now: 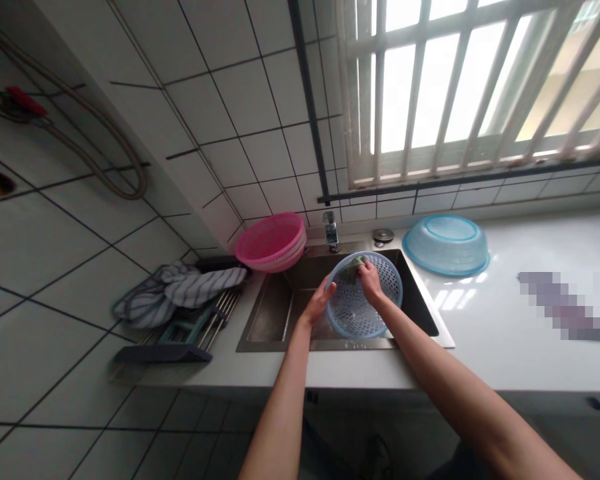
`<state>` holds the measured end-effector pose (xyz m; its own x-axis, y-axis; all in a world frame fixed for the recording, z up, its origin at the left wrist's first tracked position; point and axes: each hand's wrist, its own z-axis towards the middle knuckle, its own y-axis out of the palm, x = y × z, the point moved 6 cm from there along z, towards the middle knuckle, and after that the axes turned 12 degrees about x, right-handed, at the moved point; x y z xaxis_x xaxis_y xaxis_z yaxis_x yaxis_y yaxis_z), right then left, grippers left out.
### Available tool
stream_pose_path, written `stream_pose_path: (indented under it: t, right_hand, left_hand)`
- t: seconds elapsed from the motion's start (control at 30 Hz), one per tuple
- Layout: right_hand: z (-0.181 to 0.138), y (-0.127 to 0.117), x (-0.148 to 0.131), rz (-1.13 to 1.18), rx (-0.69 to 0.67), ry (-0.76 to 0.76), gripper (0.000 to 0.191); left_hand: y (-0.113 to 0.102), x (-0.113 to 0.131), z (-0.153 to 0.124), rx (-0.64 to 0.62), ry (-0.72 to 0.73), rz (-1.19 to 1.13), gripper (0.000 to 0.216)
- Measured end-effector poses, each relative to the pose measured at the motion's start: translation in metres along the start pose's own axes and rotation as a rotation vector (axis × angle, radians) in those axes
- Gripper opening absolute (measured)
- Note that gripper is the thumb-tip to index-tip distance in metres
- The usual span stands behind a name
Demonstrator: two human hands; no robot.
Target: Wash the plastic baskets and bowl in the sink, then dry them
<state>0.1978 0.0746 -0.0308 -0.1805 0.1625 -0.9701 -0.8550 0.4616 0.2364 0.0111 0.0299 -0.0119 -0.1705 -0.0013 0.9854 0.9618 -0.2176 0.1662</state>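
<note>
A light blue plastic colander, round and full of holes, is tilted over the metal sink. My left hand grips its left rim, thumb on the inner side. Inside the bowl, my right hand is closed on a greenish cloth, pressed against the colander's upper inner wall. The fingertips of my right hand are partly hidden by the cloth. Just behind the colander stands a chrome faucet; whether water runs cannot be made out.
Pink and white baskets rest at the sink's back left corner. An upturned blue translucent basin sits on the right counter, beside a sink strainer. At left, a striped cloth lies over a folding rack. A barred window is behind.
</note>
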Motion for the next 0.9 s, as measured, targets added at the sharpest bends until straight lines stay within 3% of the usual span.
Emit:
stream_pose_path:
  t: [0.2, 0.3, 0.37, 0.47, 0.57, 0.7, 0.77, 0.83, 0.9]
  right_hand:
    - [-0.012, 0.012, -0.008, -0.111, -0.181, -0.136, 0.029]
    - [-0.034, 0.030, -0.006, -0.144, -0.445, -0.186, 0.026]
    - [-0.052, 0.043, 0.002, -0.181, -0.660, -0.142, 0.022]
    - [-0.072, 0.054, 0.014, -0.233, -0.856, -0.038, 0.017]
    - [-0.068, 0.053, 0.007, -0.166, -0.812, -0.071, 0.018]
    - [-0.027, 0.027, -0.011, 0.018, -0.343, -0.068, 0.026]
    - [-0.016, 0.015, -0.012, 0.073, -0.186, -0.021, 0.026]
    - [-0.020, 0.017, -0.011, 0.058, -0.235, 0.001, 0.023]
    - [-0.038, 0.030, -0.005, -0.038, -0.476, 0.023, 0.019]
  left_hand:
    - [-0.008, 0.000, 0.000, 0.032, 0.005, 0.064, 0.085]
    - [-0.017, -0.004, 0.001, 0.130, -0.055, -0.012, 0.099]
    - [-0.020, -0.002, 0.001, 0.162, -0.035, -0.008, 0.104]
    - [-0.017, 0.003, 0.001, 0.141, 0.032, 0.078, 0.094]
    - [-0.012, 0.002, 0.001, 0.094, 0.023, 0.067, 0.082]
    - [-0.006, -0.004, 0.002, 0.034, -0.027, -0.031, 0.074]
    - [-0.004, -0.009, 0.002, 0.009, -0.077, -0.078, 0.070]
    - [-0.005, -0.014, 0.002, 0.015, -0.114, -0.097, 0.066]
    - [-0.009, -0.016, 0.002, 0.052, -0.129, -0.102, 0.062]
